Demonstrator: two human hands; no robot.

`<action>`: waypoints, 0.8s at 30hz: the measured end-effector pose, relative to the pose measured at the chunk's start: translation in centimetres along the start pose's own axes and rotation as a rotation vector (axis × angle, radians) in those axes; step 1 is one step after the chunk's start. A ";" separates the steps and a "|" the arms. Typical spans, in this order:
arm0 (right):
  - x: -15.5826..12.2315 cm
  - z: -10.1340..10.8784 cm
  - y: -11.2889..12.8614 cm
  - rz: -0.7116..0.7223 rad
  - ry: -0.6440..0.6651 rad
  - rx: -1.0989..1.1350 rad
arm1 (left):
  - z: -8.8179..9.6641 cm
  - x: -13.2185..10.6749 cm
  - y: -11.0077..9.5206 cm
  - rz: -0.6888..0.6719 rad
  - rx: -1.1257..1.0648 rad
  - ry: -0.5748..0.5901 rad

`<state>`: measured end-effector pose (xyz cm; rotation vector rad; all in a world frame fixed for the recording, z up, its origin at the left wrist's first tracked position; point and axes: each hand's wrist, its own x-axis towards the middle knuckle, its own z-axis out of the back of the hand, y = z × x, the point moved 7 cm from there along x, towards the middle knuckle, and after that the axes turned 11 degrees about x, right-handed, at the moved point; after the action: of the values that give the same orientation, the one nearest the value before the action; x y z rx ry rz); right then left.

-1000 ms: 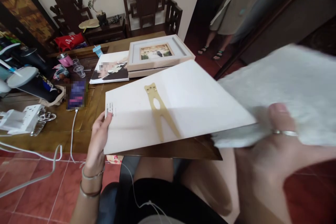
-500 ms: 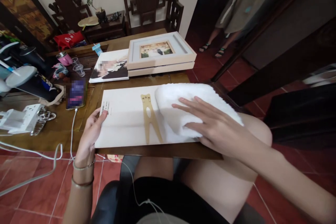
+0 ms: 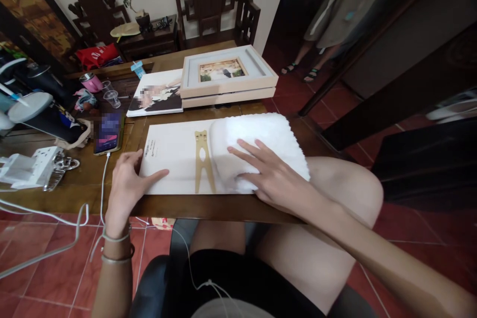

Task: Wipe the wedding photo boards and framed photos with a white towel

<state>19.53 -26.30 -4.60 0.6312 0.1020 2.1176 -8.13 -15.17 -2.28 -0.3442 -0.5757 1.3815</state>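
A white flat panel with small printed text lies on the table near its front edge. On it is a tan, A-shaped stand piece with a cat-like face at the top. My left hand grips the panel's left end, thumb stretched over the top and fingers bent along the edge. Spread fingers of my right hand rest flat on a folded white fluffy towel, pressing it down over the panel's right part. That end of the panel is hidden beneath the towel.
Behind lie stacked light-wood picture frames and a photo panel. At left are a phone on a white cable, a power strip, a pink mug and plastic cups. A person stands beyond, right.
My right hand and the towel have slid left over the panel. The panel's near edge has come down flatter and shifted; my left thumb now reaches further across it.
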 end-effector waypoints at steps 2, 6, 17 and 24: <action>0.0 -0.2 -0.1 -0.011 0.008 0.003 | 0.3 -0.3 -0.3 -0.063 0.161 -0.065; 0.1 0.1 0.0 -0.021 -0.002 0.004 | -1.4 -0.7 -0.9 -0.208 0.153 0.023; 3.0 1.6 -1.6 -0.059 0.061 0.065 | -2.9 -1.1 -1.2 -0.318 0.032 0.130; -0.8 2.5 2.3 -0.034 0.109 0.156 | -2.7 -0.8 -1.0 -0.328 0.014 0.124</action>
<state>19.36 -28.68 -2.04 0.6007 0.3395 2.1243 -5.80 -15.89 -4.05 -0.3066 -0.4953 1.0411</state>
